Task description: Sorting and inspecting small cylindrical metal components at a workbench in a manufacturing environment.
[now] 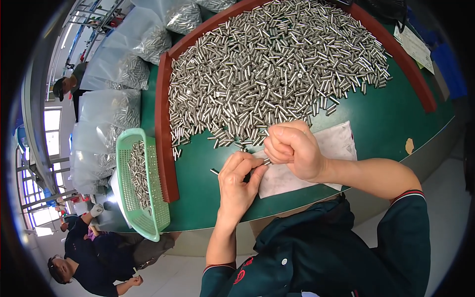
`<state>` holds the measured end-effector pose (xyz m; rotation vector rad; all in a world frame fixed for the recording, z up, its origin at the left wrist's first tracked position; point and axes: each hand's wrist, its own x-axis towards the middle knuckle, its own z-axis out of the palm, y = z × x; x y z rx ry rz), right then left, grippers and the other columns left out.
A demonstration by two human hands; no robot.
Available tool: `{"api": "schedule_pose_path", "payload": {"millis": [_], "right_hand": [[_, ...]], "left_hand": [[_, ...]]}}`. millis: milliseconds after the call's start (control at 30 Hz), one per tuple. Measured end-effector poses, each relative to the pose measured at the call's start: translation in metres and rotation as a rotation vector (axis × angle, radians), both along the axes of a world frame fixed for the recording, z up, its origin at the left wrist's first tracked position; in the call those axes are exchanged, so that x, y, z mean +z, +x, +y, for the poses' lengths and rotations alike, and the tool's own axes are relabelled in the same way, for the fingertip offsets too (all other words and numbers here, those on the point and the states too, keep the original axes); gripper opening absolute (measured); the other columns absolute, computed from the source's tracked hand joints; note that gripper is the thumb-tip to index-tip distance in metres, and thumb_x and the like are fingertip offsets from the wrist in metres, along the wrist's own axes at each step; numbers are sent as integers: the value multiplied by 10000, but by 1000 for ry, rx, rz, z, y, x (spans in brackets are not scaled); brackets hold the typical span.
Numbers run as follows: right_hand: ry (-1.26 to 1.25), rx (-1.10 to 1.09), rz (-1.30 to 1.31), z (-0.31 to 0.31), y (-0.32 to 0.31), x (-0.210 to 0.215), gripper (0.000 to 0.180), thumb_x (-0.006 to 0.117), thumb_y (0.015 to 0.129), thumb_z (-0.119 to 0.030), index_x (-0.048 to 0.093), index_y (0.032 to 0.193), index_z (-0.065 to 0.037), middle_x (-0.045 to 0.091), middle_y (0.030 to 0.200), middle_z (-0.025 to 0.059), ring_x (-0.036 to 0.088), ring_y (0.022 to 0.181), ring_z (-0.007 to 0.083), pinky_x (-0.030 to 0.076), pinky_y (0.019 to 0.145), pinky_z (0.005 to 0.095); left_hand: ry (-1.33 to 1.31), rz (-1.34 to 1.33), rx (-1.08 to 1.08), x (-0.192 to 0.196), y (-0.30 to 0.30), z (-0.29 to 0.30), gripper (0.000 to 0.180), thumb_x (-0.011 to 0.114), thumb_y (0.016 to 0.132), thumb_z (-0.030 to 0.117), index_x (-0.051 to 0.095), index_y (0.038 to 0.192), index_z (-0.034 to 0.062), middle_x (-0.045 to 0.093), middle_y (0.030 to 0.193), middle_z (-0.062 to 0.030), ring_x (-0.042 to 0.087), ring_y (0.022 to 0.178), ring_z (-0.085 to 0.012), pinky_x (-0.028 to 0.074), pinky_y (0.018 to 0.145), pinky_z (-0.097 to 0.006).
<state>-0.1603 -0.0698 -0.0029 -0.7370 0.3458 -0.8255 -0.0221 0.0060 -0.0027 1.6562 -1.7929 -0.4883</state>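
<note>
My left hand point(235, 177) is closed, with thumb and fingers pinching a small shiny metal pin point(266, 161) whose end shows past the fingertips. Close beside it, my right hand point(299, 151) is curled into a fist; what it holds, if anything, is hidden. Both hands are over a stained white cloth point(324, 148) on the green tabletop point(195, 161). A loose metal pin point(214, 171) lies just left of my left hand. Beyond my hands spreads a large heap of similar metal pins point(272, 64).
Red-brown rails point(164, 133) border the heap. A light green perforated basket point(161, 208) with pins stands at left, and clear bags of pins point(131, 74) line the far left. Two people point(94, 252) point(74, 84) are at the left. Papers point(413, 44) lie at far right.
</note>
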Motion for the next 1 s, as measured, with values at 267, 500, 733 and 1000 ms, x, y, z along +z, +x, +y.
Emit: {"api": "schedule_pose_path", "payload": {"millis": [267,500,733,1000], "right_hand": [[-12,-26,4,1,0,3,361,352,835,-156,279,486,-97,264,431,-24,220,403,76,189,402,233],[-37,-25,-5,2,1,1,364,354,835,-154,276,485,-89,253,438,-22,220,406,80,186,402,236],[-105,-31,30,7,4,1,349,348,828,-125,275,490,-84,257,451,-22,224,418,78,196,417,235],[-119,-68,44,7,5,7,347,350,826,-136,273,491,-85,251,447,-22,217,422,78,196,421,235]], "left_hand": [[-3,20,9,1,-1,-1,144,682,610,-25,593,721,-2,539,674,-62,510,577,-158,411,512,-251],[28,53,15,2,-1,0,136,671,614,8,588,721,21,526,685,-72,514,629,-229,413,546,-312],[25,56,-7,2,1,-1,124,662,618,-1,588,715,20,523,684,-75,513,625,-235,414,545,-314],[-36,-52,-29,7,-3,0,107,647,645,2,573,722,12,503,684,-76,502,622,-243,409,552,-328]]}}
